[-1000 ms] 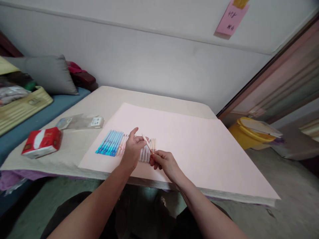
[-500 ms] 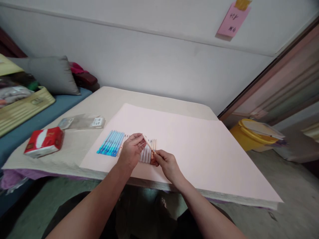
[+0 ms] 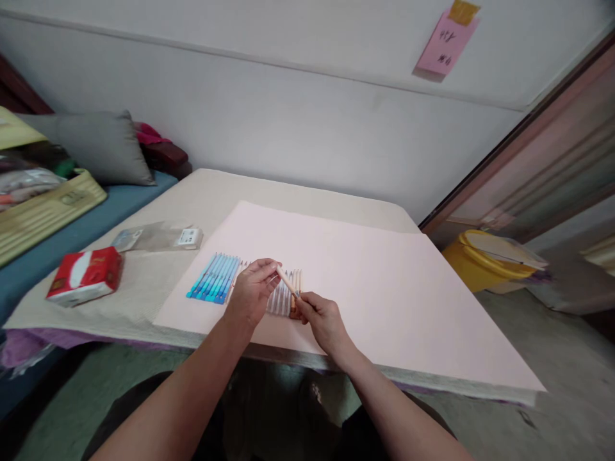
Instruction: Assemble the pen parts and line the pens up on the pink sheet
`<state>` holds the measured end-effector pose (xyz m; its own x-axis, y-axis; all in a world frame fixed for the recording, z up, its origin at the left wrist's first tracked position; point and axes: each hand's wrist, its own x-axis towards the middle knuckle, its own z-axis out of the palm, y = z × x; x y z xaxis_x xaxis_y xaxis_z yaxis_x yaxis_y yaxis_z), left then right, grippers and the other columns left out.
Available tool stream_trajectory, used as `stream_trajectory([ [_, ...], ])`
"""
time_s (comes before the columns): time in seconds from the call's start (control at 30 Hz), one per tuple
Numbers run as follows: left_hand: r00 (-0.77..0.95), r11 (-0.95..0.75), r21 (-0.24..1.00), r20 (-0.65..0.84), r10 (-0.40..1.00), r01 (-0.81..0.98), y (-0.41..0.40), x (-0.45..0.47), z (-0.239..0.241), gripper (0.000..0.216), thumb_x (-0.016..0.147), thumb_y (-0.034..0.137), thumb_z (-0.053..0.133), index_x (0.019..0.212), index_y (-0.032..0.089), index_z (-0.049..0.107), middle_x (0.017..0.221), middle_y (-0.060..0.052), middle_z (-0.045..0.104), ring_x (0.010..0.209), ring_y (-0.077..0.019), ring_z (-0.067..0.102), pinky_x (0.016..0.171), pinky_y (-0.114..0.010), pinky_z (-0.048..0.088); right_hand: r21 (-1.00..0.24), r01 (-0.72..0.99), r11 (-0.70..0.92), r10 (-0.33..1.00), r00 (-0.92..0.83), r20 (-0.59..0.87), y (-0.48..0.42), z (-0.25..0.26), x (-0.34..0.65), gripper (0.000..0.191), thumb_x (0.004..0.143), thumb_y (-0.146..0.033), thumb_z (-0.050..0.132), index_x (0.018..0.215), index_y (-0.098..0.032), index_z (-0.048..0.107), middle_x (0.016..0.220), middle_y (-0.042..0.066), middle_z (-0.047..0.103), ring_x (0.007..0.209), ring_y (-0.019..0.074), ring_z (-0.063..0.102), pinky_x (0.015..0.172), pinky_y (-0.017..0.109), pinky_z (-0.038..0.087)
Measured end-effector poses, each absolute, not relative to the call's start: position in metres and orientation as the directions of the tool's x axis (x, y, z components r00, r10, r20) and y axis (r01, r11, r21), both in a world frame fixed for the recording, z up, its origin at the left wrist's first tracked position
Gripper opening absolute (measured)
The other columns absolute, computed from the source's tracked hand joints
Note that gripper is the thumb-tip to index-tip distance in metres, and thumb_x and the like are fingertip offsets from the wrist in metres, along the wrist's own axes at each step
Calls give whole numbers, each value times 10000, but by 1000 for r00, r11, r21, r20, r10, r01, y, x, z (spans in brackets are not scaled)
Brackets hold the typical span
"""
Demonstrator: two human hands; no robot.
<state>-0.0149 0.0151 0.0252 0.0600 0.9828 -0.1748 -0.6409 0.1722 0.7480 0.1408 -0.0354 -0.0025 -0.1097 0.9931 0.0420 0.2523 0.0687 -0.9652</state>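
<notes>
A pale, slim pencil (image 3: 287, 279) slants between my two hands above the front part of the pink sheet. My left hand (image 3: 254, 285) pinches its upper end with thumb and fingertips. At the lower end, the closed fingers of my right hand (image 3: 325, 318) grip it. Below lies a ridged clear tray (image 3: 277, 302), partly covered by my hands, with several pale pencils (image 3: 298, 280) at its right side. Something orange-brown (image 3: 295, 312) shows beside my right fingers. To the left, several blue pencils (image 3: 214, 277) lie side by side, points away from me.
The pink sheet (image 3: 384, 301) covers much of the beige padded table (image 3: 307, 193). At left are a red tissue pack (image 3: 86, 274) and a clear plastic sleeve (image 3: 158, 237). A grey cushion (image 3: 91, 147) rests on the blue seat. A yellow bin (image 3: 464, 262) stands at right.
Both hands keep hold of the pencil over the same spot. It has shifted slightly and its upper end sits a little lower. The things on the table have not moved.
</notes>
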Motion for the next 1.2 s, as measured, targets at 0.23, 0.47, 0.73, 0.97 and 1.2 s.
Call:
stream_trajectory([
  [0.23,66,157,749,-151,986,-643,16,-15,25,121,664,187,701,746,140,626,835,-39,619,786,-121,567,692,-242,436,-980,-46,-193,950,-260,-174,-36,9,144,257,811,-379,574,719,-151,648,575,13,580,468,82,413,447,223,237],
  [0.47,68,165,747,-158,985,-644,13,-14,30,110,657,176,698,728,138,624,805,-36,629,748,-121,566,696,-262,436,-791,-408,-457,861,-426,-278,-38,7,143,244,777,-375,636,734,-135,626,462,-46,418,410,56,271,498,245,291],
  [0.73,71,129,753,-109,991,-645,11,-13,33,97,668,181,706,730,139,646,812,-40,643,804,-121,579,741,-243,448,-578,-498,-646,740,-595,-314,-39,6,147,190,758,-309,653,754,-121,622,460,-77,311,432,48,147,466,216,224],
  [0.97,62,119,725,-105,993,-678,10,-12,31,146,675,191,714,806,132,686,876,-56,666,846,-134,600,804,-267,459,-803,-451,-388,892,-403,-205,-36,7,142,234,834,-346,589,772,-121,613,482,-48,421,436,54,270,501,222,261],
  [1.2,75,142,716,-125,989,-684,10,-12,34,152,702,212,695,824,121,697,900,-72,660,833,-140,606,764,-259,484,-997,47,65,991,-117,59,-39,11,143,265,854,-387,528,763,-151,606,571,-26,483,542,98,416,522,219,317],
])
